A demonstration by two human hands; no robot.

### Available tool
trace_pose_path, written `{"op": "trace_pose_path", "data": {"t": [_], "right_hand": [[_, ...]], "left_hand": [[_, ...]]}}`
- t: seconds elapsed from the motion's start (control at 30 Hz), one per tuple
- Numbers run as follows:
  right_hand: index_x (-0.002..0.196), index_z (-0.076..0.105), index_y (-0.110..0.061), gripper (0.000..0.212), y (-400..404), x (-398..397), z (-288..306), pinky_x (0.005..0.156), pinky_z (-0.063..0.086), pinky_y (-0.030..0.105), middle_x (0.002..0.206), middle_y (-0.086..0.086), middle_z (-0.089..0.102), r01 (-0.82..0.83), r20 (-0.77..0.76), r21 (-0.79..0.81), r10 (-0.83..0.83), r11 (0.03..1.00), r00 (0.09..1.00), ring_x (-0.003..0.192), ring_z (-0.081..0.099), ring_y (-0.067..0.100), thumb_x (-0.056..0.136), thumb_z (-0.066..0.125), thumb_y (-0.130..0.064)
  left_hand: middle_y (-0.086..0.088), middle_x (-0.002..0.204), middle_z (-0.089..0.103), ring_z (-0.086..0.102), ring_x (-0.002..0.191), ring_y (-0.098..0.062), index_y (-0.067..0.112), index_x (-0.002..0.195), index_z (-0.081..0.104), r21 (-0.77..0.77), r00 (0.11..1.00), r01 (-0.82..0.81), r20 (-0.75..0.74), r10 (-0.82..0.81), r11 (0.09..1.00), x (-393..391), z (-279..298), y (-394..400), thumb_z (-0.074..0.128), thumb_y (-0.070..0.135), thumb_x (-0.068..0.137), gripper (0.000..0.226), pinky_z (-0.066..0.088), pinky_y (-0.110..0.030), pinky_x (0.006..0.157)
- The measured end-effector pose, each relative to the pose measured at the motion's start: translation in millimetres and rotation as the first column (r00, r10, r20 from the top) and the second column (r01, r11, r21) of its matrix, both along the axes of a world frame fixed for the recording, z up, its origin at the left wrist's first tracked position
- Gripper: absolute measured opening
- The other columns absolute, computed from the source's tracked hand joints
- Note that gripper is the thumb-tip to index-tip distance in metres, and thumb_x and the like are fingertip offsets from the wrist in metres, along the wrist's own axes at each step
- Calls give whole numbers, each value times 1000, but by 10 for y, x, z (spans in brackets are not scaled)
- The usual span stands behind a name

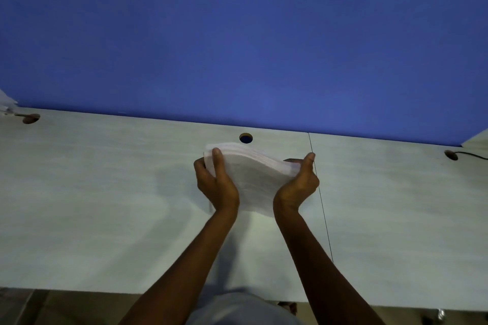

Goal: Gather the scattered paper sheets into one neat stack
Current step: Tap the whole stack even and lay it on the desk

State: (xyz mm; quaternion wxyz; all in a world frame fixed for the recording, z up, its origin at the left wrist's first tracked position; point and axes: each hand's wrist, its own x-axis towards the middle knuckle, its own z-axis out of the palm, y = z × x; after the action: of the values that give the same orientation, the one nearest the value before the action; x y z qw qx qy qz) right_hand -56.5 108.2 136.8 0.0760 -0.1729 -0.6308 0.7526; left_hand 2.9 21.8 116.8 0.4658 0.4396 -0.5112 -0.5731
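Note:
A thick stack of white paper sheets (250,177) is held between both hands above the pale desk (105,192), near its back edge. The stack bends in a wave, higher at the left and sagging toward the right. My left hand (215,182) grips its left edge, thumb on top. Along the right edge, my right hand (297,185) clasps the sheets with the thumb pointing up. The stack's near edge hangs between my wrists.
A blue partition wall (237,34) stands behind the desk. Three round cable holes (245,138) sit along the back edge, one at the right with a black cable (472,156). A seam (320,192) runs down the desk just right of my right hand. Some white paper (6,103) shows at the far left.

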Motion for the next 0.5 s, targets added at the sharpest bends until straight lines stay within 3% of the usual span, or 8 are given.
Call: {"op": "trace_pose_path", "data": {"t": [0.13, 0.27, 0.4, 0.5], "right_hand": [[75, 63, -29, 38, 21, -162, 33, 75, 52, 29, 80, -8, 66, 48, 87, -108, -39, 993, 995, 80, 64, 12, 105, 50, -48], [68, 68, -24, 46, -61, -81, -26, 67, 49, 17, 67, -11, 67, -37, -82, 12, 37, 999, 996, 66, 62, 5, 103, 49, -47], [82, 65, -28, 30, -1, -159, -77, 79, 50, 25, 82, -9, 66, -24, -48, -42, 22, 999, 999, 78, 62, 7, 107, 52, -37], [85, 68, -16, 40, 37, -107, -242, 73, 49, 12, 80, -8, 67, -103, -250, 139, 136, 985, 959, 76, 63, 0, 100, 48, -48]], "left_hand": [[9, 95, 62, 62, 86, -1, 10, 108, 58, -154, 991, 108, -66, -119, 982, 29, 42, 121, 52, 56, 91, 50, 50, -11, 77], [6, 102, 64, 65, 89, -3, 17, 115, 55, 3, 998, 46, -46, -46, 999, -45, 12, -25, 51, 65, 88, 55, 56, -18, 77], [-4, 107, 64, 64, 90, -3, 7, 119, 54, -96, 993, 105, -33, -109, 990, -31, -30, 12, 55, 64, 84, 67, 56, -15, 76], [-5, 111, 65, 65, 96, -14, 11, 122, 54, -17, 990, 136, -38, -137, 991, -33, -114, -53, 58, 67, 82, 70, 60, -27, 82]]}}
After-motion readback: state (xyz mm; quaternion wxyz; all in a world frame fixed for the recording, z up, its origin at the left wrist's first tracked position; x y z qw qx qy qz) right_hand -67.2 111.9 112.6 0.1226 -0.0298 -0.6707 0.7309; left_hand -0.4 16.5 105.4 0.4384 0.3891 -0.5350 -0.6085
